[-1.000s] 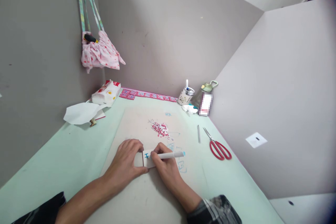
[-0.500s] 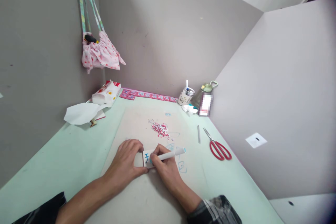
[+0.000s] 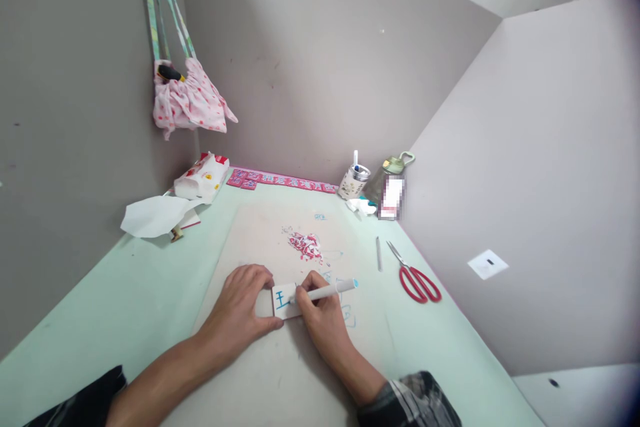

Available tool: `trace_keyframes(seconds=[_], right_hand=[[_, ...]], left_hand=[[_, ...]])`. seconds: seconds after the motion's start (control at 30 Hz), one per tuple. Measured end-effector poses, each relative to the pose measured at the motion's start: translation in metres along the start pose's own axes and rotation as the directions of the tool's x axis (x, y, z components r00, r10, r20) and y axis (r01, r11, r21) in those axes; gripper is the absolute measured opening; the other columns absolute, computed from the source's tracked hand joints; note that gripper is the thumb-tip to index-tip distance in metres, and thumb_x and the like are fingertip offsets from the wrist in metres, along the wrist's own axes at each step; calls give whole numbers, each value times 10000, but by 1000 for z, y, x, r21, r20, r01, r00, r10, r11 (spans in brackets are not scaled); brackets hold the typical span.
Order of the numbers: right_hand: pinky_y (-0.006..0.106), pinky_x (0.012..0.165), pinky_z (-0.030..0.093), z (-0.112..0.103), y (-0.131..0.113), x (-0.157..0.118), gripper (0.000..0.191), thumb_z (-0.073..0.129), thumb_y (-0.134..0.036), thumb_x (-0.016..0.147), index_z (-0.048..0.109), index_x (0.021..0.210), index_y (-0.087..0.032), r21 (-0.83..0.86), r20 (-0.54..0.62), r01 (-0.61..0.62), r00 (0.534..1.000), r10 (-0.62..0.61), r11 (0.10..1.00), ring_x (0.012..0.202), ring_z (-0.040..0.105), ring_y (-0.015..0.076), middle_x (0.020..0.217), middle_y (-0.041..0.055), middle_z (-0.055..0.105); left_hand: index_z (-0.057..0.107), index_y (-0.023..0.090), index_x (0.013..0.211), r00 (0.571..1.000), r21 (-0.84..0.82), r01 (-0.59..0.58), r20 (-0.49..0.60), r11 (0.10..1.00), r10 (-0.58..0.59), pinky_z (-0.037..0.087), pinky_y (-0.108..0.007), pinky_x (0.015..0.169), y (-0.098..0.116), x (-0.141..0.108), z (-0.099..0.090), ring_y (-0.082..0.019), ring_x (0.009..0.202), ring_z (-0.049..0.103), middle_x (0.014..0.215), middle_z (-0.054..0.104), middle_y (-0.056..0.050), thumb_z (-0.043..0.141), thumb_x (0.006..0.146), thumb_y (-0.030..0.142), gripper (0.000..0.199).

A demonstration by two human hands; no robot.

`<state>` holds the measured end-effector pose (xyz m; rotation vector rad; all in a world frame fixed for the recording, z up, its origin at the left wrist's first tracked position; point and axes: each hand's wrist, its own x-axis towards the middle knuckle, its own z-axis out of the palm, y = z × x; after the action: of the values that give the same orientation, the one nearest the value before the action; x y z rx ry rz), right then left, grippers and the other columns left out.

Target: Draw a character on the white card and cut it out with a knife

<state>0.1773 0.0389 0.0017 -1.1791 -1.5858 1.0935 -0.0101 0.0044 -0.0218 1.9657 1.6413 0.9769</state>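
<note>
A small white block [image 3: 283,307] with blue strokes on its face lies on the beige mat [image 3: 235,233]. My left hand [image 3: 243,300] holds the block by its left end, thumb at the lower edge and fingers at the upper corner. In my right hand [image 3: 323,307] is a white marker [image 3: 332,289], its tip on the block's face and its blue end pointing right. Beyond the hands sits a pile of red and white scraps [image 3: 306,246]. Faint blue marks show on the mat beside my right hand.
Red-handled scissors [image 3: 419,283] and a thin grey tool [image 3: 379,254] lie at the right. Along the back are a row of pink tiles [image 3: 293,183], a pen jar [image 3: 354,182], a green bottle [image 3: 393,165] and a phone [image 3: 391,197]. White paper [image 3: 157,215] and a tissue pack [image 3: 203,175] lie back left.
My right hand has moved slightly right with the marker, and a longer blue stroke shows on the block. My left hand has stayed in place.
</note>
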Motion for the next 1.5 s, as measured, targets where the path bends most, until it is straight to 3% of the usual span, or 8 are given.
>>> trace_keyframes(seconds=[0.57,1.0,1.5], right_hand=[[298,595,337,4,4,10,294,655,-448,819,493,686,-242,-9,-38,-25,999,24,1000,621,400,159,617,-57,435],[296,590,320,2,2,7,260,603,-360,794,427,637,-252,-44,-18,6,1000,-7,999,596,390,151,588,-65,405],[307,605,359,-1,9,9,286,593,-374,829,406,643,-264,-57,-149,10,989,-18,998,600,431,168,589,-56,445]], left_hand=[[580,255,972,999,-10,26,23,1000,-26,441,-518,1050,2,1,-1,-330,1195,574,1172,663,-44,801,668,194,381],[577,256,974,1000,-3,18,16,1000,-18,440,-502,1038,1,1,1,-325,1184,576,1161,658,-39,791,668,184,381],[573,264,960,1000,4,15,15,1000,-15,440,-504,1041,0,1,1,-327,1181,582,1151,664,-33,793,672,217,365]])
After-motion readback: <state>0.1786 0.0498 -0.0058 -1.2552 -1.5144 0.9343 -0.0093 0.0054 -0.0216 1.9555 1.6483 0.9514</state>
